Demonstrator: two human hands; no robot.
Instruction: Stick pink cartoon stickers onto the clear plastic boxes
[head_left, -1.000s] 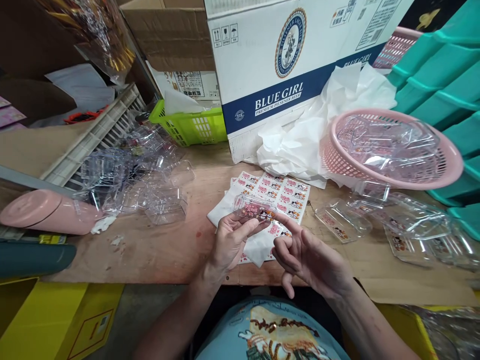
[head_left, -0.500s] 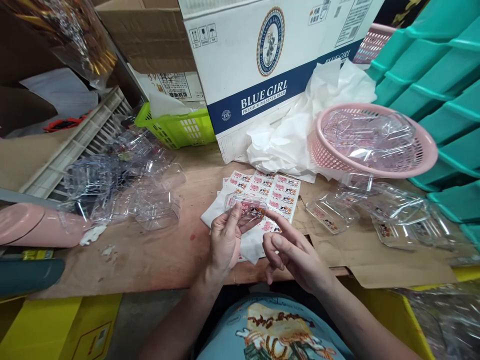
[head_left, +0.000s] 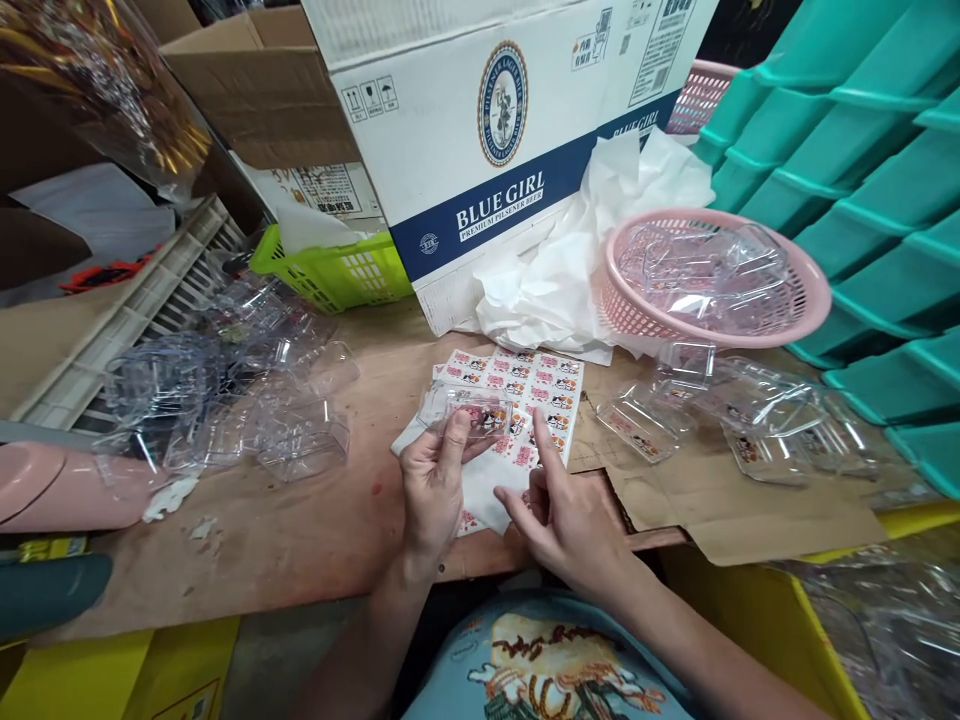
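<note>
My left hand pinches a small clear plastic box between thumb and fingers. A pink and cat-patterned sticker shows on or through the box. Below it lie sticker sheets with rows of pink lettering and cats, and a piece of white backing paper. To the right, my right hand is apart from the box, over the sheets' lower right edge. Its index finger points forward and its thumb sticks out, while the other fingers curl under. I see nothing held in it.
Loose clear plastic boxes are heaped on the left. Stickered boxes lie on the right, below a pink basket of more clear plastic. A beer carton, crumpled white paper and teal bins stand behind.
My right index finger has drawn back from the box's right end and now points forward beside it. My left hand still holds the box. The camera view has shifted slightly.
</note>
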